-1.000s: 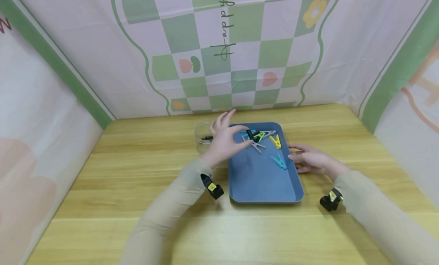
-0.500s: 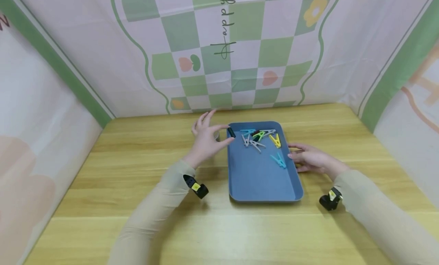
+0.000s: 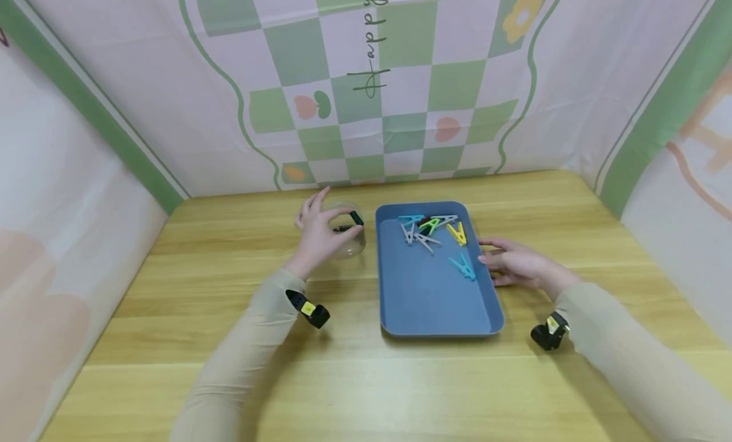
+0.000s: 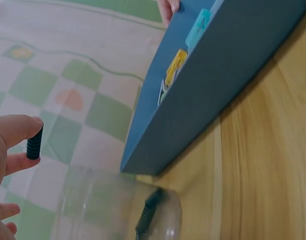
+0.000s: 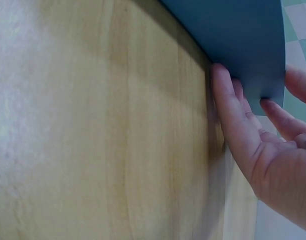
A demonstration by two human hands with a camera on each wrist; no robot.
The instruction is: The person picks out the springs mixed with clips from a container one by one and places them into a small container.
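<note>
My left hand (image 3: 319,234) pinches a dark green ribbed spring (image 3: 357,218) between thumb and forefinger, its other fingers spread. In the head view the spring is over the clear plastic jar (image 3: 354,246). From the left wrist view, the pinched spring stands off beside the jar's open end. Inside the jar lies another dark ribbed spring (image 4: 148,214). With its fingers fairly straight, my right hand (image 3: 517,265) touches the outer right wall of the blue tray (image 3: 434,302). The right wrist view has its fingertips (image 5: 221,75) against that wall, low by the table.
At the tray's far end lie several clothespins, among them a yellow one (image 3: 457,234), a bright green one (image 3: 430,225) and grey ones. A light blue clothespin (image 3: 463,268) lies apart near the right wall. A patterned cloth (image 3: 320,54) rises behind the wooden table (image 3: 229,289).
My left hand has carried the spring leftward from above the tray's far end to the jar. My right hand has stayed at the tray's right side.
</note>
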